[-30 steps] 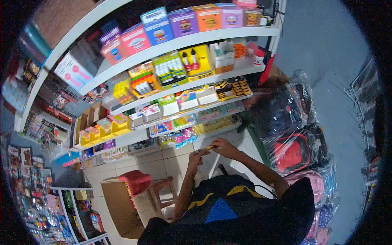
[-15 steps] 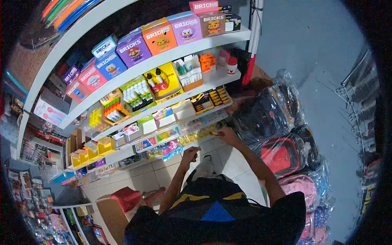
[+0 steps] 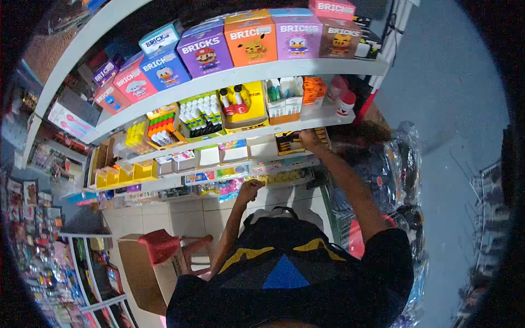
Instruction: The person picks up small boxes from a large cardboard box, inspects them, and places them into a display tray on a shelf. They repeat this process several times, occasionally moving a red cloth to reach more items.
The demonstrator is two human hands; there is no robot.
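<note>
My right hand (image 3: 310, 140) reaches to the lower shelf, at a low box of black-and-yellow items (image 3: 287, 143). Its fingers are closed at the box, and what they hold is hidden. In front of the lowest shelf hangs my left hand (image 3: 250, 190), fingers curled together; I cannot make out anything in it. Left of the black-and-yellow box stands a white open box (image 3: 262, 148). Just above is a yellow box (image 3: 252, 106) with red-and-black bottles, beside a carton of green-tipped items (image 3: 284, 101).
Boxes marked BRICKS (image 3: 251, 41) line the upper shelf. Plastic-wrapped bags (image 3: 372, 180) are piled to the right against a grey-blue wall (image 3: 448, 109). A cardboard box (image 3: 139, 268) and a red-topped stool (image 3: 158, 246) stand on the tiled floor at lower left.
My right hand has risen from low in front of the shelves, with a small yellowish thing in its fingers, to the black-and-yellow box. My left hand stays low and curled. The view has shifted.
</note>
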